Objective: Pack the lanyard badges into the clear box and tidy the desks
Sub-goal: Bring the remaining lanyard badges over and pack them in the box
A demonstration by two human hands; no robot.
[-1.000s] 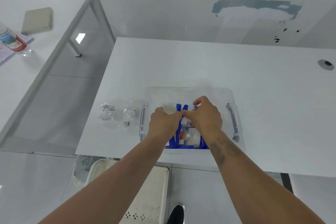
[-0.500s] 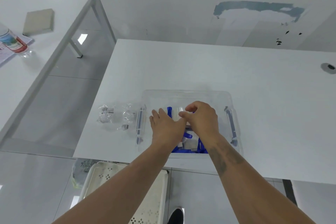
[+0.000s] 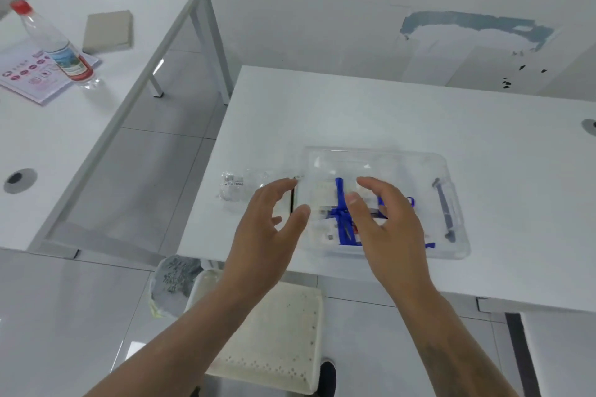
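the blue-strapped lanyard badges (image 3: 343, 219) lie inside the clear plastic box (image 3: 451, 245), both the left hand (image 3: 269, 229) and right hand (image 3: 385, 222) hover spread and empty, crumpled clear wrappers (image 3: 238, 188) seemingly remaining to tidy.

Both forearms reached forward side by side, the left hand (image 3: 269, 229) and right hand (image 3: 385, 222) hovering with fingers loosely spread, palms facing each other, gripping nothing.

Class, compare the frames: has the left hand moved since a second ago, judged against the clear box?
Yes. The left hand has drawn back out of the clear box toward its left edge, and its fingers have opened and let go of the blue lanyards.
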